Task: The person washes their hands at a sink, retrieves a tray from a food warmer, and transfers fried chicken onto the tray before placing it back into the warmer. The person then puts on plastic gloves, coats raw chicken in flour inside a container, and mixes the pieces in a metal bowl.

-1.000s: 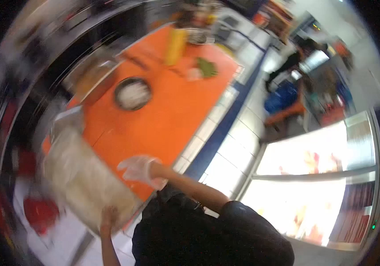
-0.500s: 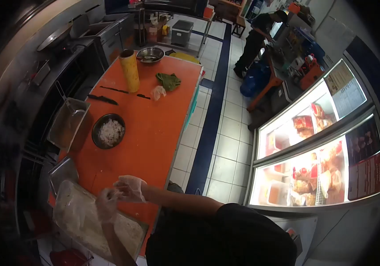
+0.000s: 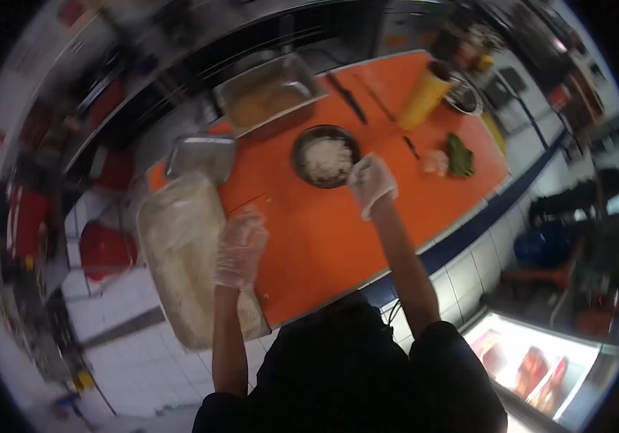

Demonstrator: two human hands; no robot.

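A dark round bowl (image 3: pixel 326 156) holding a whitish chopped or shredded food sits on the orange table (image 3: pixel 316 238). My right hand (image 3: pixel 373 184), in a clear plastic glove, has its fingers closed at the near right rim of the bowl. My left hand (image 3: pixel 241 249), gloved the same way, is over the right edge of a large pale tray (image 3: pixel 179 252). Its fingers are slightly blurred and loosely apart, with nothing visible in them. The tray has whitish residue and some clear plastic in it.
Behind the bowl stand a metal pan (image 3: pixel 269 97) of brownish contents and a smaller metal container (image 3: pixel 201 157). A knife (image 3: pixel 347 97), a yellow cylinder (image 3: pixel 425 95), a metal bowl (image 3: pixel 464 96) and a green leaf-like piece (image 3: pixel 459 155) lie toward the right. A lit display fridge (image 3: pixel 533 364) is lower right.
My view has swung toward the table and tray. My hands, together before, have moved apart: the right to the bowl of white food, the left beside the tray.
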